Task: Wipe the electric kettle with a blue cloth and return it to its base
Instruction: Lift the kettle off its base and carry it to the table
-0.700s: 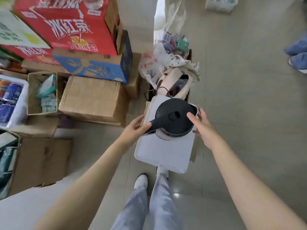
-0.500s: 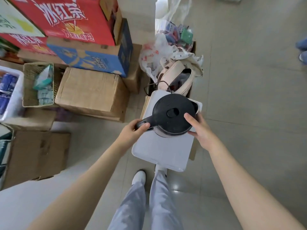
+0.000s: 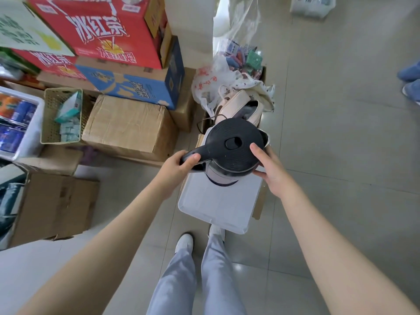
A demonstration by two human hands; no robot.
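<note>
The electric kettle (image 3: 231, 142), with a black lid and a pale body, is seen from above over a white plastic lid (image 3: 218, 205) of a box. My left hand (image 3: 179, 165) is closed around its black handle. My right hand (image 3: 270, 171) holds the right side of the kettle, thumb on the lid and fingers under the rim. The kettle's bottom and any base under it are hidden. No blue cloth is in view.
Stacked cartons stand to the left: a brown cardboard box (image 3: 129, 128), a blue carton (image 3: 136, 87) and a red carton (image 3: 102, 30). A pink bag (image 3: 238, 105) and plastic bags (image 3: 211, 85) lie behind the kettle. My own legs (image 3: 197, 273) stand below. Another person's feet (image 3: 411, 80) are at right.
The kettle has risen a little toward me with both hands on it. My right thumb has shifted further onto the lid.
</note>
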